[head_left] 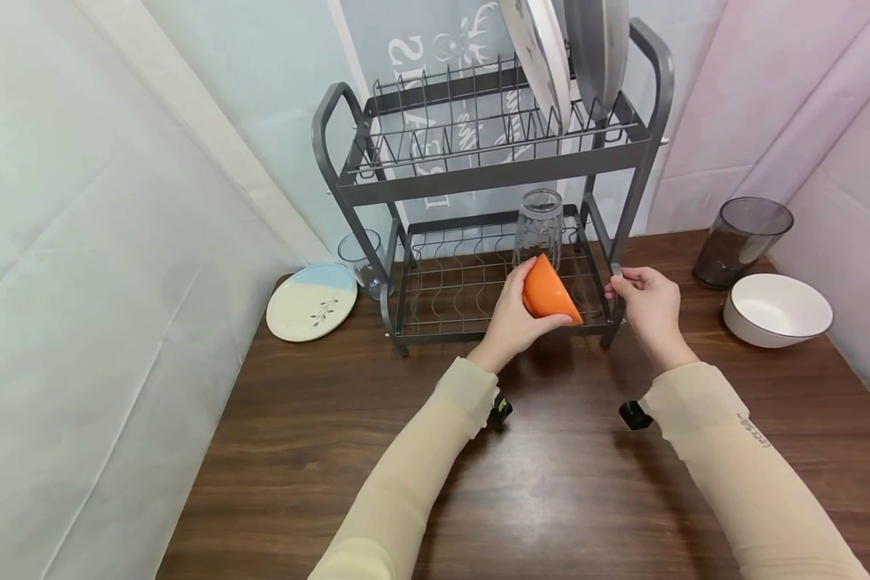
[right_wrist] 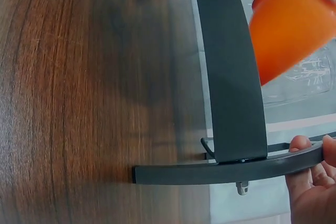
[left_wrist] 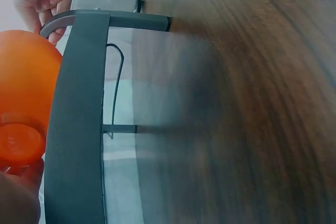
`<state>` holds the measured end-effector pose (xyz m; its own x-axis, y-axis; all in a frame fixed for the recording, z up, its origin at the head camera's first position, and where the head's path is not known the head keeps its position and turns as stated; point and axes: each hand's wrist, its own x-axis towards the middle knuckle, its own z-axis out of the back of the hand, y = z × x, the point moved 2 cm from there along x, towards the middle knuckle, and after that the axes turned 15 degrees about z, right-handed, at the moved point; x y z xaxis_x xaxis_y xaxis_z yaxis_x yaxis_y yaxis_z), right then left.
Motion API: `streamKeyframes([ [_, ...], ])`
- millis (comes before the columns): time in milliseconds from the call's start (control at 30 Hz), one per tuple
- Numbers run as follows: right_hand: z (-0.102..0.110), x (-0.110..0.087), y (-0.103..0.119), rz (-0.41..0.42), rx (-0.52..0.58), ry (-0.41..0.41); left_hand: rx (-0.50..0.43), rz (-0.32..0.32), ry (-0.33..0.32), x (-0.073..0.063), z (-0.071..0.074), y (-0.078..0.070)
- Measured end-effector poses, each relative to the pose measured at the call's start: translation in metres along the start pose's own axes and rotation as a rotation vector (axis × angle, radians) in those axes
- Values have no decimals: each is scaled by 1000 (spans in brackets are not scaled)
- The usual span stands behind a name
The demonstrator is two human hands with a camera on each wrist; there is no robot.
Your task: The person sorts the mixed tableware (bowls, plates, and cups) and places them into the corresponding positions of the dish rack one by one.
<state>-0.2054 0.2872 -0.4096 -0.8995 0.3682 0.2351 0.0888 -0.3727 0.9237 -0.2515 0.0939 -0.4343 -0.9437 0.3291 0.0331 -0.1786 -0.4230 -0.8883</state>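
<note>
An orange bowl [head_left: 548, 292] is tilted on its side in my left hand [head_left: 513, 319], gripped between thumb and fingers. It sits over the front edge of the lower tier of a dark metal dish rack [head_left: 478, 337]. My right hand [head_left: 649, 304] pinches the rack's right front post with thumb and fingers. Behind the bowl, an upside-down clear glass [head_left: 540, 221] stands on the lower tier. In the right wrist view the bowl [right_wrist: 291, 24] is close beside the rack's flat front bar [right_wrist: 231, 72]. The left wrist view shows the bowl's round foot [left_wrist: 20, 142].
Plates [head_left: 540, 60] stand upright on the upper tier at the right. A small plate [head_left: 313, 302] and a clear glass [head_left: 366, 262] lie left of the rack. On the right are a smoky tumbler [head_left: 743, 240] and a white bowl [head_left: 777, 310]. Walls close in both sides.
</note>
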Motion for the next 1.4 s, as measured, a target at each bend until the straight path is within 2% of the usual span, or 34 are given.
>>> streamKeyframes([
  [167,-1,-1,0,3,-19,-1,50,38,-4,8,-5,-4],
  [433,-1,0,-1,19,-12,-16,100,57,-4,18,-10,-5],
  [833,-1,0,-1,7,-49,-9,189,48,10,26,-13,-13],
  [1100,-1,0,1,12,-25,-11,257,77,19,34,-13,-15],
  [1400,-1,0,0,-3,2,-19,304,79,23,39,-18,-15],
])
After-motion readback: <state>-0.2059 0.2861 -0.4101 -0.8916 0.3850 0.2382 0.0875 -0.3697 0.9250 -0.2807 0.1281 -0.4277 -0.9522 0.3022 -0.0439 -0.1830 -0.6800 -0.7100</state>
